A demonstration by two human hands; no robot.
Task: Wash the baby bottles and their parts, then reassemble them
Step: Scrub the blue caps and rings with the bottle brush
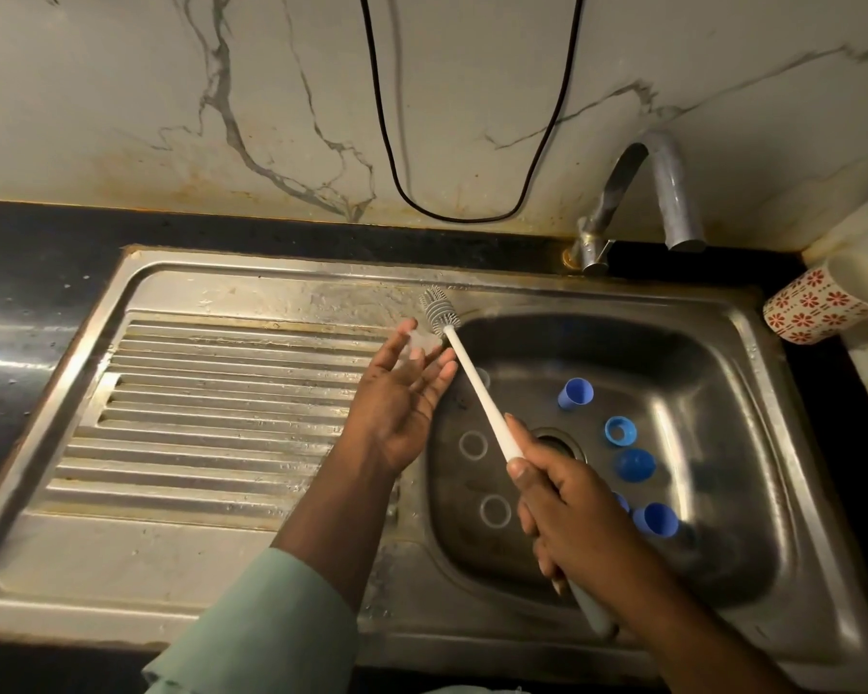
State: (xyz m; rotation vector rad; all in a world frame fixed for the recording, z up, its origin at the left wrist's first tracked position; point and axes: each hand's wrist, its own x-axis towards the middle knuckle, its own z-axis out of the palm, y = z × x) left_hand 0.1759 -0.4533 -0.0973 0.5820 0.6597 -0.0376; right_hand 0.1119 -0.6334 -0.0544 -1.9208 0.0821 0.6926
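My left hand (397, 398) is held palm up over the sink's left rim, fingers nearly straight, with a small clear teat (418, 341) lying on the fingertips. A white bottle brush (474, 393) has its handle gripped by my right hand (560, 508), and its grey bristle head (439, 310) sits just beyond the teat. In the steel sink basin (712, 558) lie several blue bottle parts: a cap (576, 393), a ring (621, 431), a dome (635, 464) and a cup (656, 519). Clear round parts (473, 445) (495, 510) lie at the basin's left.
A ribbed steel draining board (211, 423) lies left of the basin. The tap (667, 192) arches over the basin's back edge, with no water visibly running. A red-flowered cup (823, 303) lies on its side at the right. A black cable (452, 212) hangs on the marble wall.
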